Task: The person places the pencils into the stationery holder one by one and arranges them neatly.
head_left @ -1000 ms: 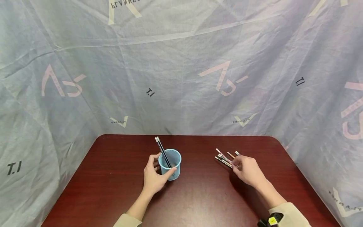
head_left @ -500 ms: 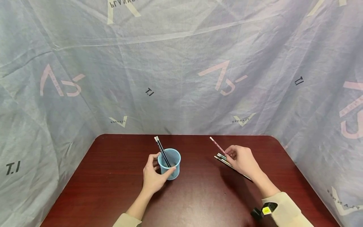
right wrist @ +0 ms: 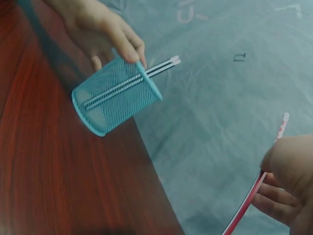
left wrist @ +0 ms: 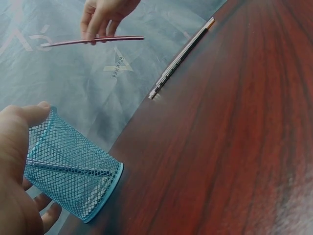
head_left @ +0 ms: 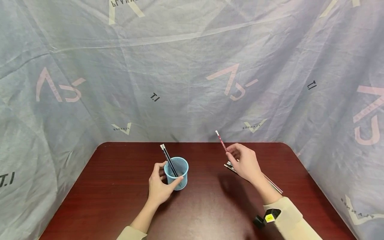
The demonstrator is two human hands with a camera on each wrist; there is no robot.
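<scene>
A light blue mesh cup (head_left: 176,173) (left wrist: 68,171) (right wrist: 116,95) stands on the dark red table (head_left: 204,206), with two black pencils (head_left: 168,159) leaning out of it. My left hand (head_left: 159,185) grips the cup by its near side. My right hand (head_left: 243,162) is raised above the table and pinches a red pencil (head_left: 220,141) (left wrist: 93,41) (right wrist: 254,188) that points up and away. Under that hand a few more pencils (head_left: 270,181) (left wrist: 182,58) lie on the table.
Grey printed cloth (head_left: 192,73) hangs close behind and at both sides of the table. The table's rounded far corners (head_left: 288,146) meet the cloth.
My right hand has picked the red pencil out of the pile and lifted it up and to the left. My left hand still holds the cup.
</scene>
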